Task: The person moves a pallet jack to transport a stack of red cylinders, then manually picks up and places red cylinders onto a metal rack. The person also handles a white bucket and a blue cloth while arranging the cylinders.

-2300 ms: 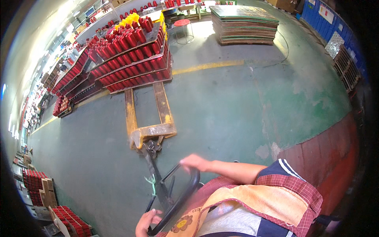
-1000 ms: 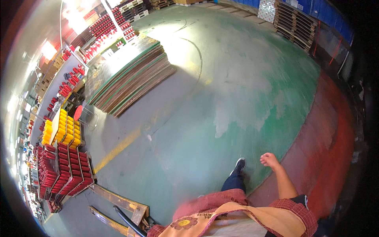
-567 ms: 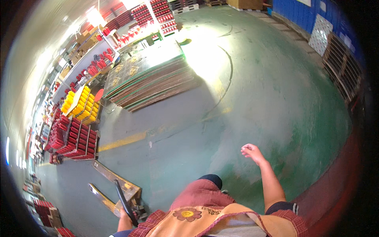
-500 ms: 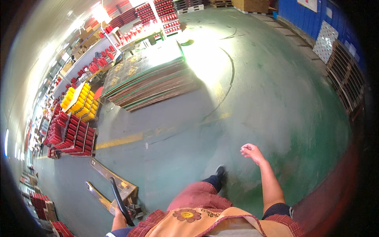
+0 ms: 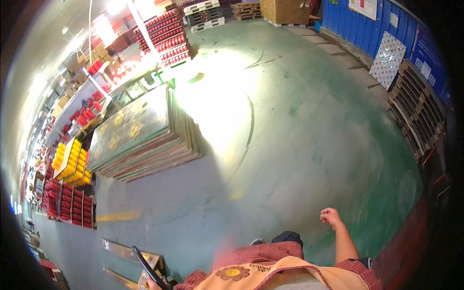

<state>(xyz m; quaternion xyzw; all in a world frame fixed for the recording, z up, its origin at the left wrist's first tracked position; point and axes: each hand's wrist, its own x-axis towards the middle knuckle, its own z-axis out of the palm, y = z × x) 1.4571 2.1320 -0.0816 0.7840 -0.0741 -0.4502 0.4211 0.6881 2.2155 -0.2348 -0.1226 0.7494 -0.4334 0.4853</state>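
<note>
At the lower edge my left hand (image 5: 153, 284), mostly cut off, is closed around the black looped handle (image 5: 145, 265) of a pallet jack. The yellow, worn forks of the pallet jack (image 5: 126, 248) lie low over the floor on my left, pointing away to the left. My right hand (image 5: 330, 216) hangs out in front on the right with loosely bent fingers. Nothing shows in it, and only the green floor (image 5: 290, 193) is beneath it. A dark shoe and trouser leg show just past my orange apron (image 5: 261, 270).
A tall stack of flat boards (image 5: 150, 145) stands ahead left. Left of it are pallets of yellow cylinders (image 5: 75, 164) and red cylinders (image 5: 75, 205). Wooden pallets (image 5: 416, 108) lean at the blue wall (image 5: 357, 29) on the right. A large brown box (image 5: 285, 10) stands far ahead.
The view has swung to the right, so the board stack and cylinder pallets sit farther left. The pallet jack is lower in view. My left hand keeps the handle; my right arm has swung back.
</note>
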